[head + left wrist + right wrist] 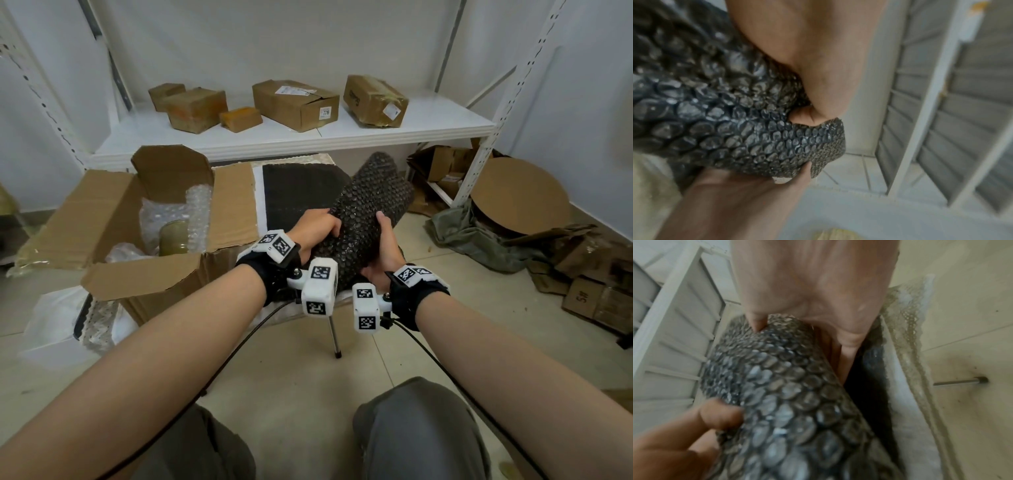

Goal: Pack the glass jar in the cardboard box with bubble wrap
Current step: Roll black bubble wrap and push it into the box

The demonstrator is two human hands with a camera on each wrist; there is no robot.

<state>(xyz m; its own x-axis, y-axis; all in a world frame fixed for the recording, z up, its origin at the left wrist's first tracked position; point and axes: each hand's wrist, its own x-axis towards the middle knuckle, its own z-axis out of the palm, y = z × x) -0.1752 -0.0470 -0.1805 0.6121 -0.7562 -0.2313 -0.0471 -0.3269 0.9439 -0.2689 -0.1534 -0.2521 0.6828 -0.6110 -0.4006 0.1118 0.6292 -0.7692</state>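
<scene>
White shelf upper frame; centre, our left hand and right hand both gripped dark bubble wrap; jar in box, left.

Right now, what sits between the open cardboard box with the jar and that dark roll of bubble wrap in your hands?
In the head view, the open cardboard box's folded-out side flap and the left hand lie before the dark bubble wrap roll.

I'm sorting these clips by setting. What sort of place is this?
Probably a storeroom or packing area: taped parcels sit on white metal shelving, flattened cardboard lies on the tiled floor, and an open cardboard box stands beside the black bubble wrap.
</scene>
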